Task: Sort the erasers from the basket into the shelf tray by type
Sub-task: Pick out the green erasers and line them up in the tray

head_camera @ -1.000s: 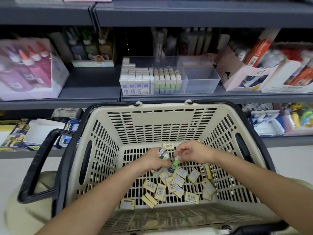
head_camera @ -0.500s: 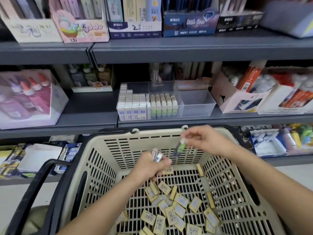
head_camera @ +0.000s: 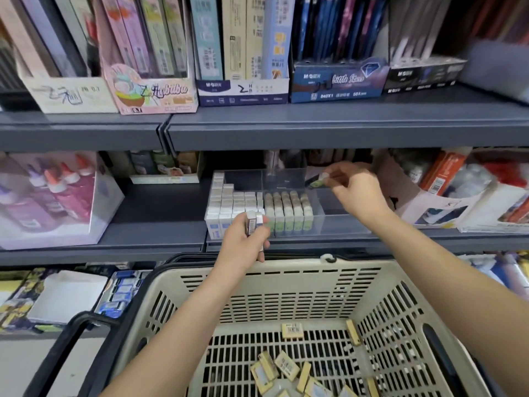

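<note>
Firstly, item one: a clear shelf tray (head_camera: 340, 224) sat on the middle shelf (head_camera: 160, 216) at the centre of the frame, split into compartments. The left compartment held stepped rows of white-and-blue erasers (head_camera: 229, 204), all upright. The compartment beside it held rows of green-banded erasers (head_camera: 286, 213), upright too.

Item two: the right hand (head_camera: 355, 193) was right of centre, above the back of the tray's right part. Thumb and fingertips pinched one small green-and-white eraser (head_camera: 317, 182), held clear of the rows.

Item three: the left hand (head_camera: 243, 245) was just in front of the tray's front wall and above the basket's far rim. Its fingers were curled round a small stack of white-sleeved erasers (head_camera: 253, 224) (a barcode showed on one side).

Item four: a beige slotted basket (head_camera: 286, 282) with a black handle filled the lower frame. Tan-wrapped erasers (head_camera: 286, 365) lay loose on its floor at lower centre – one lone tan eraser (head_camera: 292, 331) lay apart, nearer the far wall.

Sundries: a display box of pink-capped bottles (head_camera: 48, 202) stood at middle left – boxed stationery (head_camera: 240, 53) lined the upper shelf.
</note>
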